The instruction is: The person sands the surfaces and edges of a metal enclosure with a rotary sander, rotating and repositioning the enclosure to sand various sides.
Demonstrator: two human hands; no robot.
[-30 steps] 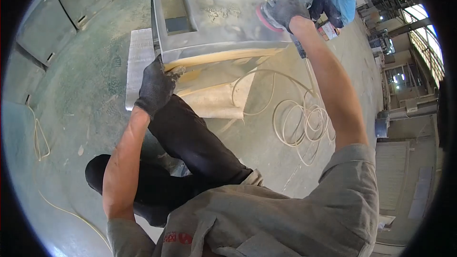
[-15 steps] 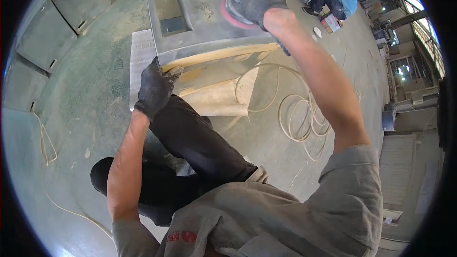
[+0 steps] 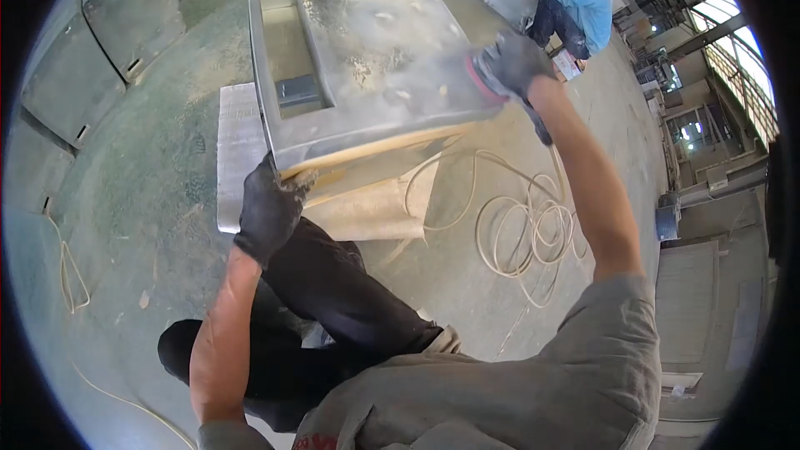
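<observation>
A grey metal panel (image 3: 387, 25) with patches of pale filler lies in front of me, a rectangular opening (image 3: 293, 54) on its left side. My right hand (image 3: 518, 65), in a dark glove, is wrapped round a sander (image 3: 485, 82) with a pink pad rim. The sander is at the panel's right edge, slightly blurred, with pale dust around it. My left hand (image 3: 268, 210), also gloved, grips the panel's near left corner, fingers closed round its edge. Yellowish filler (image 3: 375, 150) runs along the panel's near side.
Beneath the panel lies a pale sheet (image 3: 375, 215) on the floor. A coiled hose (image 3: 521, 242) lies to the right. Another person (image 3: 583, 12) in blue sits working at the upper right. Grey metal panels (image 3: 75, 75) stand at the left, with a thin cord (image 3: 65, 271) nearby.
My right hand has moved the sander rightward across the panel to its right edge. The view has tilted up, showing more of the panel's far side. My left hand keeps its grip.
</observation>
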